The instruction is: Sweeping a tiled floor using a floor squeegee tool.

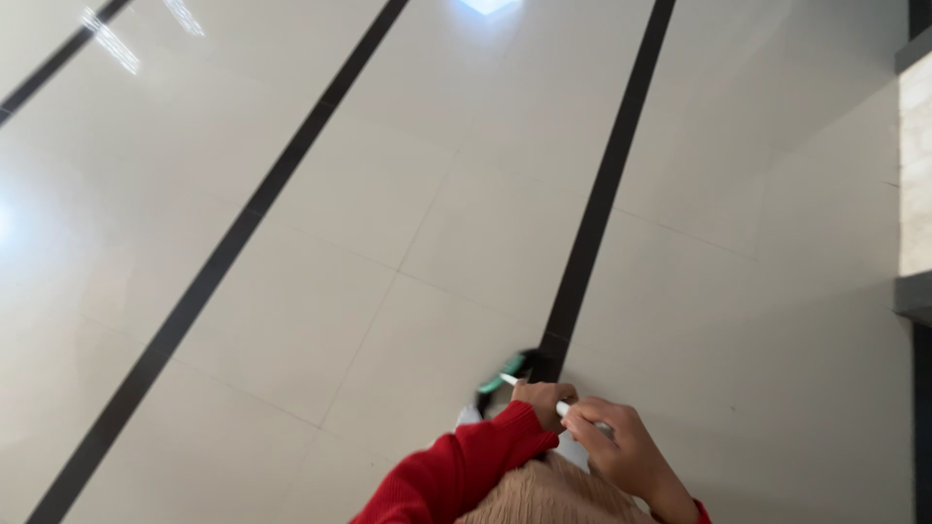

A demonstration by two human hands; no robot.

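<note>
My left hand, in a red sleeve, and my right hand are both closed around a thin white handle near the bottom of the view. The handle runs down to a small green and black head close to the glossy floor, just past my left hand. The head is blurred and partly hidden, so I cannot tell what kind of tool it is. Below the hands lies a beige knitted garment.
The floor is pale glossy tile crossed by long black stripes. A pale wall or step edge runs along the right side. Light reflections glare at the top.
</note>
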